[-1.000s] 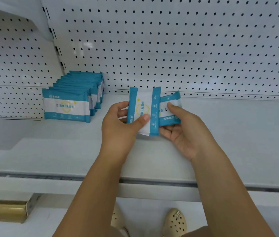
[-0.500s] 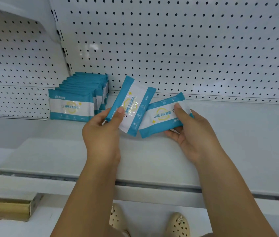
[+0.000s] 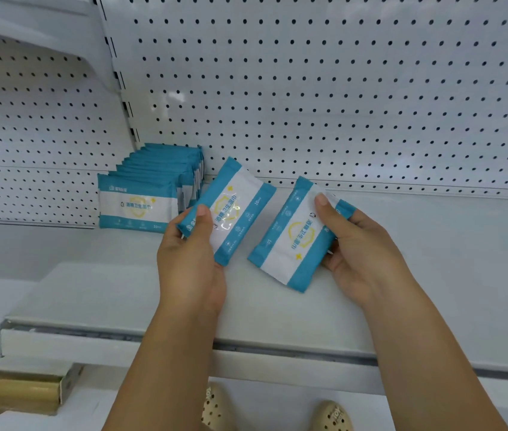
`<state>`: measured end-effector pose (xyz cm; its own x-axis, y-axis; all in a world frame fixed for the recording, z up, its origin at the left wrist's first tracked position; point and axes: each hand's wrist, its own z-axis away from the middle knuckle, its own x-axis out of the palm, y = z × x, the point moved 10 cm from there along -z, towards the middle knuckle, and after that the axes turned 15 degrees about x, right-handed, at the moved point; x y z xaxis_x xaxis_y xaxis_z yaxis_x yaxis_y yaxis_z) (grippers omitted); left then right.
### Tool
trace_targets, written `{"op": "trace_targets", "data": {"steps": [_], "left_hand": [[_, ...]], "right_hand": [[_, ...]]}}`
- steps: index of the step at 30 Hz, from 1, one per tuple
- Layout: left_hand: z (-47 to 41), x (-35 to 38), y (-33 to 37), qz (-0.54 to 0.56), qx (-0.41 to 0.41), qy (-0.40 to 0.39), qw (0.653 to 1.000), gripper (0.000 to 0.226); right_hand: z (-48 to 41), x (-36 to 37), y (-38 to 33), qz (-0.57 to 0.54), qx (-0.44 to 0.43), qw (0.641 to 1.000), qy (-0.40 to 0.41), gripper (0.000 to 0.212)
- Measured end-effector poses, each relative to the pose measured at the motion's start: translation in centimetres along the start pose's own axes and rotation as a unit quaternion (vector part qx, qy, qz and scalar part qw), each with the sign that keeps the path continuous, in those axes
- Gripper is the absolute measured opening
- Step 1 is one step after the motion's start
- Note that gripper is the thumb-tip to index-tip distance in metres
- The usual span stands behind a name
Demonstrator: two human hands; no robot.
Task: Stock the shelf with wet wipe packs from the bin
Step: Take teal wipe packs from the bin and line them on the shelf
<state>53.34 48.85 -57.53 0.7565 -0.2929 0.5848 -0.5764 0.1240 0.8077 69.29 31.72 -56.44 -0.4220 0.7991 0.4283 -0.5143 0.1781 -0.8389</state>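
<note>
Above the white shelf (image 3: 122,293), my left hand (image 3: 190,269) pinches 1 tilted pack (image 3: 234,209) and my right hand (image 3: 364,253) grips 1 flipped pack (image 3: 293,244) (print upside down), so I'd square both, then stand them beside the row (image 3: 136,206).

The far side is closed off by a white pegboard panel (image 3: 339,88) pierced with rows of dark holes. A slotted upright (image 3: 119,85) is set between it and a second perforated panel (image 3: 28,135) on the left. A white metal shelf (image 3: 433,275) is mounted below them. A tan box (image 3: 13,390) is seen at the near left, under the shelf edge.
</note>
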Motion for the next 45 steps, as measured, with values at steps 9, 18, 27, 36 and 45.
{"op": "trace_targets", "data": {"steps": [9, 18, 27, 36, 45], "left_hand": [[0.7, 2.2, 0.4, -0.057, 0.018, -0.118, 0.991, 0.028], [0.4, 2.7, -0.2, -0.084, 0.01, -0.158, 0.984, 0.028], [-0.4, -0.9, 0.9, -0.075, 0.075, 0.018, 0.994, 0.012], [0.3, 0.1, 1.4, -0.099, 0.083, -0.016, 0.991, 0.02], [1.6, 3.1, 1.5, -0.216, 0.089, -0.195, 0.953, 0.045]], "right_hand": [[1.3, 4.0, -4.0, 0.292, -0.154, 0.944, 0.012, 0.032], [0.0, 4.5, -1.8, 0.326, -0.1, 0.94, -0.018, 0.041], [0.4, 3.9, 1.0, 0.391, 0.01, 0.916, -0.091, 0.062], [-0.8, 1.8, -2.1, 0.172, -0.082, 0.981, -0.022, 0.023], [-0.4, 2.4, -3.0, 0.3, -0.185, 0.935, 0.032, 0.007]]}}
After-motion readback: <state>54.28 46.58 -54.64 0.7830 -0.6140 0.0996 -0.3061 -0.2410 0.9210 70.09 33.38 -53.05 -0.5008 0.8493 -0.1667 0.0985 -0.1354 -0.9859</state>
